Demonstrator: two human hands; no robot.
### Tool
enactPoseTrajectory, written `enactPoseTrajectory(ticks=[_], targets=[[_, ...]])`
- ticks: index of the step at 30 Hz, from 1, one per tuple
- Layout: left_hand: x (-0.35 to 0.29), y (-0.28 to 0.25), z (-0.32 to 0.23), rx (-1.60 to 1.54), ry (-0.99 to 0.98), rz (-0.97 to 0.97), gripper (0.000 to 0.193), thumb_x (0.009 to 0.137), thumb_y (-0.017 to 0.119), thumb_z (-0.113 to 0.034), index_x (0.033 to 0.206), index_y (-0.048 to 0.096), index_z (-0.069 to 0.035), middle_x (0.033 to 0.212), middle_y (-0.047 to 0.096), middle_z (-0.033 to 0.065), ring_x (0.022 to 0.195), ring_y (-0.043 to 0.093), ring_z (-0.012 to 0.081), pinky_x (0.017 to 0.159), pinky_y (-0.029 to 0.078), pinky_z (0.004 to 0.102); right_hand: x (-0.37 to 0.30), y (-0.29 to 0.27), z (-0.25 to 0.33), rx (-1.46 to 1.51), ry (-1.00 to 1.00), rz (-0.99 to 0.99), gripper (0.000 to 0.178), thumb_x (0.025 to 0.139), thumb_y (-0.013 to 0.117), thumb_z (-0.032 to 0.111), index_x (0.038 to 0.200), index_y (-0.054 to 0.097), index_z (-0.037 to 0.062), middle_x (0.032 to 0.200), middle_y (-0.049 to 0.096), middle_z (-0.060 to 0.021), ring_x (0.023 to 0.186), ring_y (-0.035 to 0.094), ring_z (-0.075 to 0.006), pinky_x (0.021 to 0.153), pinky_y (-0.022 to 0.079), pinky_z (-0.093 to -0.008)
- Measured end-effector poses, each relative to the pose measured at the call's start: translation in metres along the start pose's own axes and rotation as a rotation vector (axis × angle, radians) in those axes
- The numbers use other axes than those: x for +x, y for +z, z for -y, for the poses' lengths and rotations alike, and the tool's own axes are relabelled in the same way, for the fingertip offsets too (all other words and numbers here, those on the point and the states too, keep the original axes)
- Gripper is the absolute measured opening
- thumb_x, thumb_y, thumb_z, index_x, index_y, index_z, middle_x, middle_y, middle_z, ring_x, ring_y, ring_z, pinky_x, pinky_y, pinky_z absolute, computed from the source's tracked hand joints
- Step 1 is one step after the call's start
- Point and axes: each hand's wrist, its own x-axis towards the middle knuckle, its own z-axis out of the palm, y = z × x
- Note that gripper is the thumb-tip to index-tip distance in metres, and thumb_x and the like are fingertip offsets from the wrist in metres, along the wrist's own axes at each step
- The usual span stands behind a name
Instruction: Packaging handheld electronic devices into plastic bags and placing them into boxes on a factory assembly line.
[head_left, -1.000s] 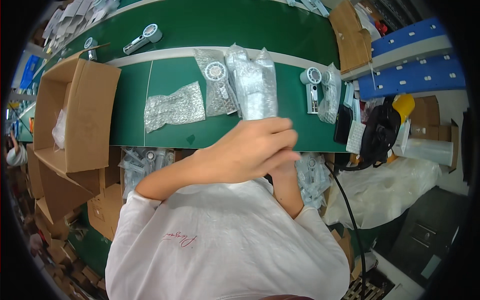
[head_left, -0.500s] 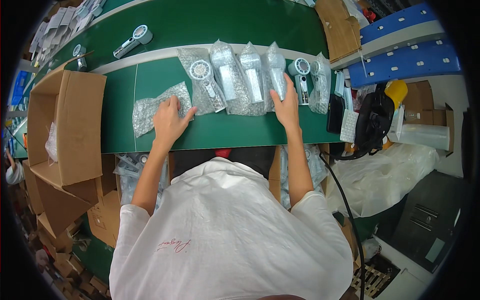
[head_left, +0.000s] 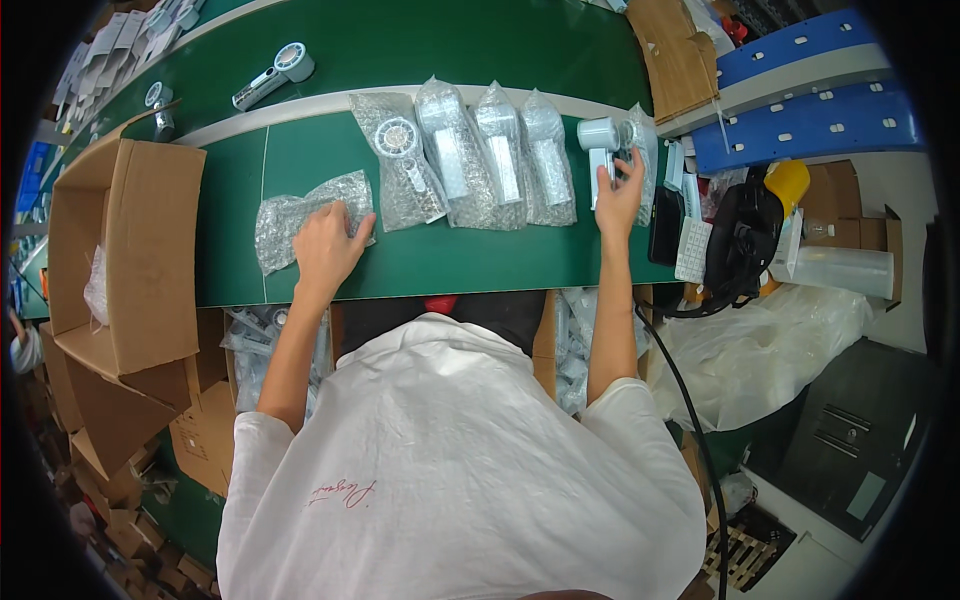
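Note:
My left hand (head_left: pixel 328 250) lies on a flat bubble-wrap bag (head_left: pixel 280 232), fingers curled over it and thumb out to the side. At the right, my right hand (head_left: pixel 620 198) has its thumb and fingers about the handle of an unwrapped light-blue handheld fan (head_left: pixel 598 134), whose round head is turned on its side. Between my hands several handheld fans stand in a row in bubble-wrap bags; one bagged fan (head_left: pixel 399 140) shows its grille, and another bagged fan (head_left: pixel 546 150) is nearest my right hand. One more bagged fan (head_left: pixel 643 150) lies just past that hand.
An open cardboard box (head_left: pixel 160 260) stands at the left edge of the green table (head_left: pixel 420 268). Beyond the pale rail, a loose fan (head_left: pixel 292 62) lies on a green surface. A dark phone-like slab (head_left: pixel 665 225), a white keyboard (head_left: pixel 694 250) and a black bag (head_left: pixel 745 235) sit right.
My right hand has left the bagged fan and moved right to the unwrapped fan, which has turned from face-up onto its side. My left hand stays on the bubble-wrap bag.

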Motion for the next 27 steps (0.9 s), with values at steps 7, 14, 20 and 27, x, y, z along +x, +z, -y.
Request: enactPoseTrajectory(ticks=[7,14,20,27], targets=[[-0.020,0.001,0.016,-0.104,0.008,-0.049,0.019,0.080,0.064,-0.017,0.073,0.053,-0.004,0.073,0.058,0.0079,0.059,0.054,0.0284,0.056,0.044,0.0377,-0.054,-0.028,0.043,0.404,0.059,0.091,0.056,0.095,0.061,0.012,0.146,0.038,0.0037,0.130,0.055,-0.0195,0.097,0.061,-0.0232,0.082,0.055,-0.0344],[-0.026,-0.001,0.010,-0.223,-0.036,-0.136,0.014,0.080,0.066,-0.012,0.080,0.055,-0.004,0.077,0.058,0.0064,0.059,0.053,0.0257,0.056,0.044,0.0355,-0.098,-0.017,0.068,1.806,0.666,0.548,0.049,0.100,0.049,0.017,0.145,0.037,0.0031,0.130,0.055,-0.0214,0.087,0.060,-0.0202,0.064,0.056,-0.0261],[-0.031,0.010,0.015,-0.402,0.055,-0.215,0.014,0.083,0.069,-0.009,0.084,0.056,-0.003,0.079,0.057,0.0056,0.059,0.053,0.0220,0.056,0.044,0.0323,-0.131,0.031,0.063,2.507,0.907,1.193,0.054,0.099,0.047,0.019,0.148,0.031,0.0032,0.134,0.052,-0.0210,0.080,0.058,-0.0193,0.058,0.052,-0.0276],[-0.030,0.006,0.016,-0.312,-0.008,-0.149,0.016,0.087,0.068,-0.016,0.080,0.058,-0.006,0.069,0.057,0.0055,0.056,0.052,0.0232,0.054,0.043,0.0342,-0.138,0.042,0.091,1.647,0.653,1.088,0.054,0.095,0.053,0.010,0.146,0.037,0.0022,0.128,0.054,-0.0218,0.078,0.057,-0.0185,0.058,0.050,-0.0277]])
